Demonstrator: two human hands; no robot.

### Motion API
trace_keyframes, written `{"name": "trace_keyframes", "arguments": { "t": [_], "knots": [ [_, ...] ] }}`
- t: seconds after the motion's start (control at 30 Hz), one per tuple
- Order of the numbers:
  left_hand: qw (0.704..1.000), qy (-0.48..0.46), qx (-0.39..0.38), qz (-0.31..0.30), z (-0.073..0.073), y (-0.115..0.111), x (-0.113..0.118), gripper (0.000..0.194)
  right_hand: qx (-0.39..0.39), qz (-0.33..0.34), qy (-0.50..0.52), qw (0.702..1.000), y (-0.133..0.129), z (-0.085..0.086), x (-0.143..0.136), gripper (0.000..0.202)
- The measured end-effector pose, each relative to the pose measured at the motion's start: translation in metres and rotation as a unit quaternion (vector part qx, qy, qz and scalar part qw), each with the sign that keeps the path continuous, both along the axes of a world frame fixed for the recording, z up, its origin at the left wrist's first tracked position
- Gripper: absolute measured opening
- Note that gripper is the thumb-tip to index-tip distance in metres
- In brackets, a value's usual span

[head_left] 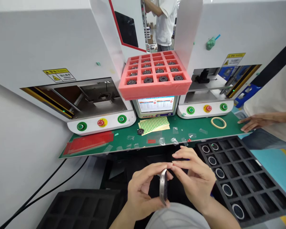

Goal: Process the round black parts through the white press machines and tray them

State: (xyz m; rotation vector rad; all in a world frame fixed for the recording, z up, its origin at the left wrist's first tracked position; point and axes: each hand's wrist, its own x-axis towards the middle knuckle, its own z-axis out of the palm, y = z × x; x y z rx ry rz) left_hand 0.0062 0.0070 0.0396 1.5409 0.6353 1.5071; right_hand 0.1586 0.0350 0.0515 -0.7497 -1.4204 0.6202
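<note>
My left hand (139, 189) grips a round metal ring part (163, 187), held on edge in front of my lap. My right hand (193, 176) rests its fingertips on the top rim of the same part, fingers bunched together. Both hands hover below the green work mat (205, 127). A black foam tray (250, 178) with several ring parts in its left-hand cells lies just right of my right hand. A second black foam tray (81, 206) lies at the lower left.
A pink foam tray (154, 84) of dark round parts sits on a small screen unit (155, 105). Two white machines flank it, with green and red buttons. A tape roll (218, 122), sticker sheets (154, 124) and another person's hand (255, 121) are on the mat.
</note>
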Motion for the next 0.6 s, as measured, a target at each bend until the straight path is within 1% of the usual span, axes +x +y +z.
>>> {"name": "trace_keyframes", "arguments": {
  "t": [0.1,0.23,0.3,0.37,0.4,0.43,0.47,0.5,0.53,0.6],
  "knots": [
    [1.0,-0.014,-0.003,-0.011,0.0,0.0,0.0,0.061,0.014,-0.017,-0.007,1.0,0.0,0.001,0.002,0.033],
    [1.0,-0.011,-0.007,-0.012,0.0,0.0,-0.001,0.063,0.021,-0.012,-0.038,0.999,-0.002,0.002,0.004,0.026],
    [1.0,-0.007,-0.001,-0.011,0.001,0.001,-0.001,0.063,0.03,-0.017,-0.049,0.998,-0.003,0.002,0.005,0.026],
    [1.0,0.004,0.004,0.004,0.003,0.001,-0.003,0.062,0.04,-0.027,-0.056,0.997,-0.004,0.003,0.007,0.025],
    [1.0,0.011,0.005,0.017,0.004,0.001,-0.004,0.06,0.032,-0.027,-0.05,0.998,-0.005,0.004,0.007,0.024],
    [0.999,0.019,0.005,0.032,0.005,0.001,-0.005,0.058,0.006,-0.015,-0.036,0.999,-0.005,0.005,0.008,0.022],
    [0.999,0.027,0.004,0.047,0.006,0.001,-0.006,0.056,-0.037,0.014,-0.012,0.999,-0.005,0.007,0.009,0.018],
    [0.998,0.034,0.002,0.059,0.007,0.002,-0.007,0.058,-0.093,0.06,0.018,0.994,-0.005,0.009,0.01,0.014],
    [0.997,0.044,0.001,0.068,0.007,0.002,-0.008,0.062,-0.154,0.12,0.05,0.98,-0.005,0.011,0.011,0.01],
    [0.995,0.07,0.003,0.075,0.008,0.002,-0.01,0.068,-0.256,0.244,0.109,0.929,-0.004,0.014,0.012,0.005]
  ]
}}
